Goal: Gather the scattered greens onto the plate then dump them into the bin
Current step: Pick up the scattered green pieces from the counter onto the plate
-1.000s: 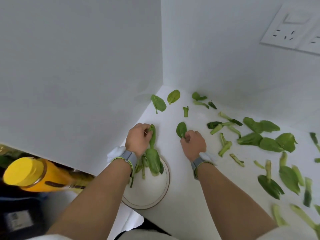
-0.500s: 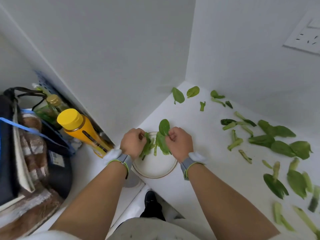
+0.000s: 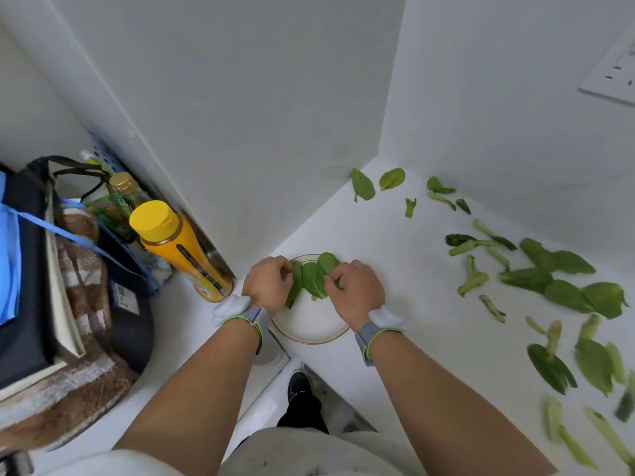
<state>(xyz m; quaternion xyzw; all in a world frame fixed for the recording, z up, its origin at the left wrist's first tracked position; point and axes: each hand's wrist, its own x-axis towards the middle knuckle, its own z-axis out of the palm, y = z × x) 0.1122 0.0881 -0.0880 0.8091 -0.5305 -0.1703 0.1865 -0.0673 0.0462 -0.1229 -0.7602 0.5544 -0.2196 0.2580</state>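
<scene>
A white round plate [image 3: 305,329] with a brown rim sits at the near left corner of the white counter [image 3: 395,304]. Both hands hover over its far side. My left hand [image 3: 268,283] pinches a long green stalk that hangs onto the plate. My right hand [image 3: 355,292] holds a round green leaf [image 3: 328,262] above a few greens [image 3: 311,281] lying on the plate. Several loose leaves and stalks [image 3: 549,286] lie scattered over the counter to the right and by the far corner [image 3: 362,185]. No bin is in view.
White walls close the counter at the back and left. Beyond the left partition stand a yellow-capped orange bottle [image 3: 178,249], a green bottle [image 3: 122,194] and a dark bag [image 3: 31,269]. A wall socket [image 3: 615,77] is at the upper right. A dark shoe [image 3: 299,386] shows below the counter edge.
Both hands drew back from the counter to the plate, carrying a stalk and a leaf. The view swung left, bringing the bottles and bag into sight.
</scene>
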